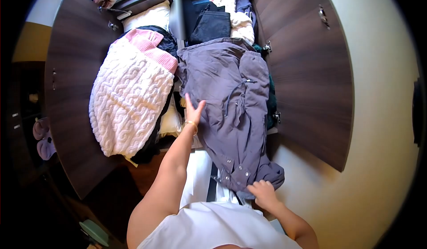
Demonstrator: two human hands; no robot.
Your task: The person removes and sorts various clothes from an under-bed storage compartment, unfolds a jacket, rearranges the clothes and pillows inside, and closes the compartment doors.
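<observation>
The right hand (265,196) is curling its fingers together and clamping the near end of a grey jacket (213,77), beside its snaps (240,168). The left hand (194,112) is holding its fingers and thumb apart at the jacket's left edge (whether it is pressing on the cloth, I cannot tell).

The step in hand seems to be straightening the jacket; the next move is probably calling for the left fingers to be taking up that edge while the right are keeping the near end taut.

The jacket is lying in the right half of an open wardrobe (307,62), apparently overhanging its front edge. Its long axis is running from inside toward the person, the near end slanting a little toward the right door's lower corner. Which end is the collar is staying unclear.

Beyond its far end, folded dark clothes (209,26) are sitting deeper in; across the left half, a white-and-pink knit garment (133,93) is spilling over the front edge.
</observation>
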